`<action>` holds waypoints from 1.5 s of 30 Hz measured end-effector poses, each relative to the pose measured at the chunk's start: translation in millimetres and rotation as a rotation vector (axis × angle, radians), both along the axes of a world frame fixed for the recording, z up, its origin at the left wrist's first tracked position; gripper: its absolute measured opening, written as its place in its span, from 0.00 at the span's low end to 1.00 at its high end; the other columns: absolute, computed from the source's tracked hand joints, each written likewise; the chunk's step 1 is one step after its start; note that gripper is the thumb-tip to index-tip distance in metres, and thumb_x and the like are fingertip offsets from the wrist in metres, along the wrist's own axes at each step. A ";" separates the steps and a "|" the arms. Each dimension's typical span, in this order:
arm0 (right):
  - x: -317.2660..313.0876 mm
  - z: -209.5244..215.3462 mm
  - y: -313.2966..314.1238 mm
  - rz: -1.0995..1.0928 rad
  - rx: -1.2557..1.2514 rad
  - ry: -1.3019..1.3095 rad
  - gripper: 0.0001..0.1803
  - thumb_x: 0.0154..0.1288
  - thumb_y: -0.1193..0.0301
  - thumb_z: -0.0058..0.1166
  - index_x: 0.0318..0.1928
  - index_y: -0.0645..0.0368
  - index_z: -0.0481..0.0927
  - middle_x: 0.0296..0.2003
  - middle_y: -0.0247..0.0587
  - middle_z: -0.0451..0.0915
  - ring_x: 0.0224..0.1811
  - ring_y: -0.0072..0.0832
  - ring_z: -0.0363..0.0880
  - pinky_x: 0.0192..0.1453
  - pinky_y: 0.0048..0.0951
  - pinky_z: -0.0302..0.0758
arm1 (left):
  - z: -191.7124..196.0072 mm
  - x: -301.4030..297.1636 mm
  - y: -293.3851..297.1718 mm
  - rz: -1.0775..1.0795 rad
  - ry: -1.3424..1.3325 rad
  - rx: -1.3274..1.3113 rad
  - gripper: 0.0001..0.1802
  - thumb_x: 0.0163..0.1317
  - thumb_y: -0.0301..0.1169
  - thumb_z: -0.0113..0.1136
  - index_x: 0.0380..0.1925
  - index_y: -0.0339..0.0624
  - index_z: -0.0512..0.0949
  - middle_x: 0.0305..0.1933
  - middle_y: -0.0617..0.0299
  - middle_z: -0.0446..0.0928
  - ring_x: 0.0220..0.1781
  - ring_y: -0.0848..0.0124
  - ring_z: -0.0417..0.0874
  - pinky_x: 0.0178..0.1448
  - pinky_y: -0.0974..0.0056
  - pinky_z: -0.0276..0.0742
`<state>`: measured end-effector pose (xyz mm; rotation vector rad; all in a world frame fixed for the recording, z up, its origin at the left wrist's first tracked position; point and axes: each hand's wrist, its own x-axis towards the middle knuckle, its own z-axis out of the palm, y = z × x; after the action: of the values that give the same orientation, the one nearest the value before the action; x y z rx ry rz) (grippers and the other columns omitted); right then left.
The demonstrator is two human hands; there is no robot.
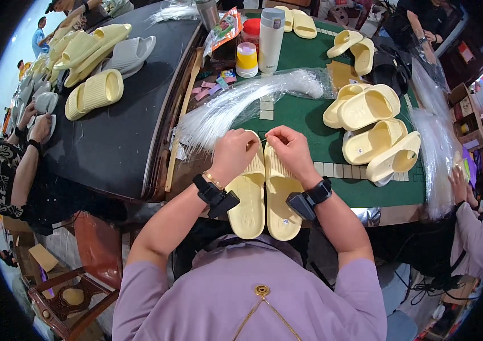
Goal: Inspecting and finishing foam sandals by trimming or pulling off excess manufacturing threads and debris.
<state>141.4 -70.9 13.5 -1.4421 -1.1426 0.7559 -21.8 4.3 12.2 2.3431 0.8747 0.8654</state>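
Note:
A pair of pale yellow slide slippers stands side by side at the table's front edge, the left slipper (246,203) touching the right slipper (282,200). My left hand (233,154) is closed in a pinch over the toe of the left one. Over the other toe, my right hand (291,153) pinches with thumb and forefinger. The fingertips nearly meet between the two toes; whatever they hold is too thin to make out. Just beyond my left hand lies a bundle of clear plastic strands (218,113), partly in a clear bag.
More yellow slippers (369,108) lie on the green table (309,199) to the right. A white bottle (271,40) and a yellow-and-white cup (247,59) stand behind the strands. Slippers crowd the black table (122,136) at left, where another person's hands (39,128) hold grey ones. Long strands (437,159) line the right edge.

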 end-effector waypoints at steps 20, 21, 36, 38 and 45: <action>-2.6 -0.7 -3.7 -0.001 -0.038 -0.101 0.07 0.65 0.73 0.56 0.38 0.65 0.83 0.28 0.30 0.81 0.30 0.14 0.75 0.36 0.20 0.73 | -1.5 -2.2 -2.5 0.031 0.014 -0.031 0.04 0.55 0.29 0.61 0.26 0.41 0.80 0.29 0.55 0.78 0.36 0.54 0.79 0.41 0.53 0.76; -2.1 -1.6 -3.3 -0.001 -0.038 -0.101 0.07 0.65 0.73 0.56 0.38 0.65 0.83 0.28 0.30 0.81 0.30 0.14 0.75 0.36 0.20 0.73 | -1.5 -1.9 -2.2 0.030 0.013 -0.030 0.04 0.55 0.29 0.61 0.26 0.41 0.80 0.29 0.55 0.78 0.36 0.54 0.79 0.41 0.53 0.76; -3.8 -3.7 -4.8 -0.033 -0.022 -0.100 0.07 0.64 0.74 0.57 0.38 0.65 0.83 0.28 0.32 0.82 0.30 0.14 0.76 0.36 0.20 0.74 | -2.0 -1.5 -2.5 0.030 0.016 -0.012 0.03 0.54 0.29 0.62 0.26 0.42 0.80 0.28 0.57 0.77 0.35 0.56 0.79 0.41 0.54 0.76; -2.3 -5.6 -4.3 -0.032 -0.022 -0.142 0.07 0.63 0.74 0.57 0.38 0.65 0.83 0.28 0.32 0.82 0.30 0.14 0.76 0.36 0.20 0.74 | -1.5 -0.8 -3.3 0.031 0.030 -0.008 0.03 0.54 0.29 0.62 0.26 0.42 0.80 0.28 0.57 0.77 0.35 0.56 0.78 0.41 0.54 0.76; -5.4 -3.9 -4.9 -0.033 -0.005 -0.203 0.07 0.63 0.74 0.57 0.37 0.64 0.83 0.28 0.33 0.82 0.29 0.15 0.76 0.35 0.21 0.74 | -2.0 -2.2 -2.8 0.013 0.011 -0.010 0.04 0.55 0.29 0.62 0.26 0.42 0.80 0.29 0.57 0.77 0.35 0.56 0.78 0.41 0.54 0.75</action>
<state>136.0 -75.8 9.6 -1.5649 -1.2678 0.5999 -24.0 1.4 10.3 2.3385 0.8972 0.8521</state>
